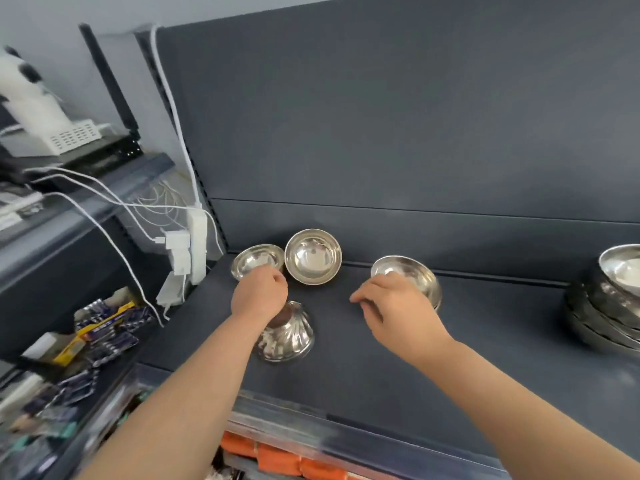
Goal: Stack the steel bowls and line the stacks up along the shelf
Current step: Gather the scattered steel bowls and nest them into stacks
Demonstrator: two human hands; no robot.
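Note:
On the dark shelf a shallow steel bowl sits at the back left, and my left hand pinches its near rim. Beside it a deeper steel bowl leans tilted against the back panel. A fluted steel bowl lies upside down under my left wrist. To the right, my right hand rests over the near rim of a small stack of steel bowls, its fingers curled at the edge. A taller stack of steel bowls stands at the far right.
A white power strip with plugs and cables hangs at the shelf's left end. The neighbouring shelf on the left holds battery packs. Orange packets lie on the shelf below.

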